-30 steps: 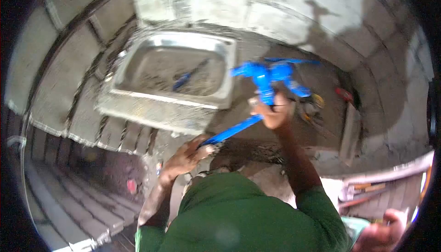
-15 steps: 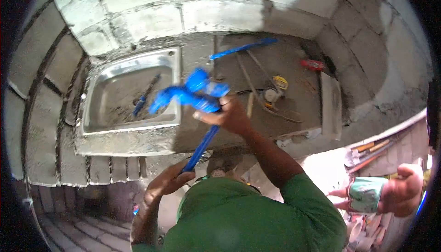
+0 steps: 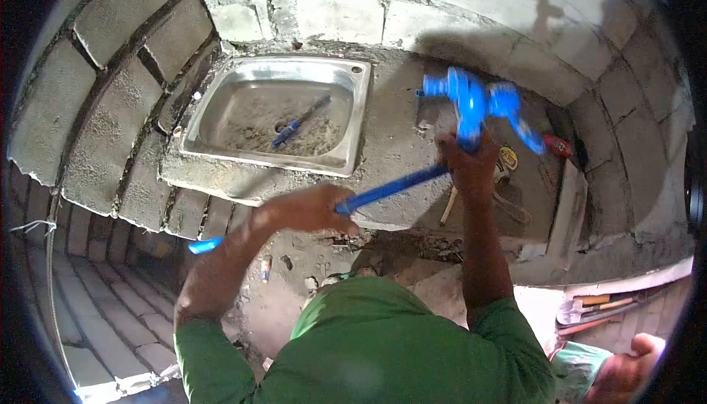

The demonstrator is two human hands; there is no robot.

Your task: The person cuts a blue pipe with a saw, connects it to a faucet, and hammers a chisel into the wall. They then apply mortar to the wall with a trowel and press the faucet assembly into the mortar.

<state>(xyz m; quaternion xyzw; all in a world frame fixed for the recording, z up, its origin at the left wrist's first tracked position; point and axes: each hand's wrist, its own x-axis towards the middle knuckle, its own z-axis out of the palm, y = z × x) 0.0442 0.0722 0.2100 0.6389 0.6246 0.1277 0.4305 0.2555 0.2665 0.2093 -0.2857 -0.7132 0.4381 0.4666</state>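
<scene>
Both my hands hold a blue pipe (image 3: 401,185) topped with a blue plastic tap (image 3: 471,102). My right hand (image 3: 471,164) is closed around the pipe just below the tap. Lower down, my left hand (image 3: 305,209) wraps the same pipe. A blue end (image 3: 205,245) shows past my left forearm and looks like the pipe's lower end. The pipe slants up to the right, raised in front of the counter (image 3: 394,124). Left of the tap is a steel sink (image 3: 361,109) with a blue-and-dark tool (image 3: 298,124) lying in its dirt.
On the counter's right lie a yellow tape measure (image 3: 508,158), a red item (image 3: 557,146) and a pale board (image 3: 567,209). Block walls (image 3: 339,17) enclose the back and sides. Part of another person (image 3: 626,378) shows at lower right, near long-handled tools (image 3: 604,308).
The tap and pipe have swung right, and the pipe lies at a flatter slant. My left hand has risen. The view has shifted, so the sink appears further right.
</scene>
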